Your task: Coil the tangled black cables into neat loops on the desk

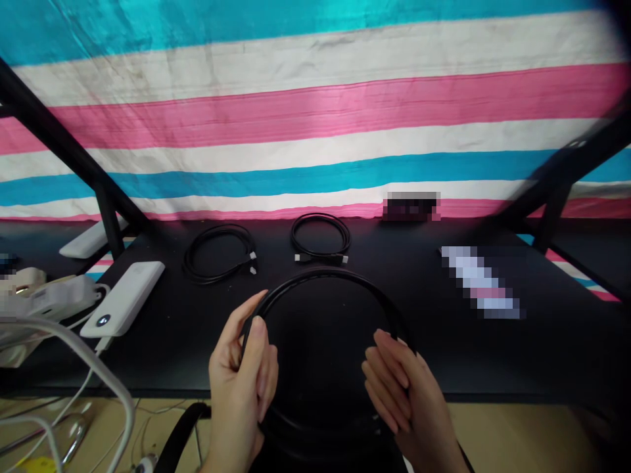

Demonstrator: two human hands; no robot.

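Black cable loop [340,271] — held in the head view between both hands, its top arching over the tabletop [493,358] and its lower part dark near the body. Being close to round, it shows no clear long axis. Left hand [244,374] is at nine o'clock on the ring, with thumb and fingers pinching the cable; right hand [407,381] is at three o'clock, fingers curled in, the cable passing at its knuckles, so that grip looks closed on it too, though the thumb's hold is partly hidden. Neither hand is nearer: the loop lies directly in each grip, its middle at three o'clock from the left one and nine from the right.

Counted from the loop's middle: one coil [241,264] lies between ten and eleven o'clock and another coil [320,253] at twelve, nearer the left hand and midway respectively — three black cables in all. White battery packs number two, both around ten o'clock: a near pack [123,299] with one white lead [102,345] plugged in, and a far pack [89,241]. Two pixelated items sit at one and two o'clock.
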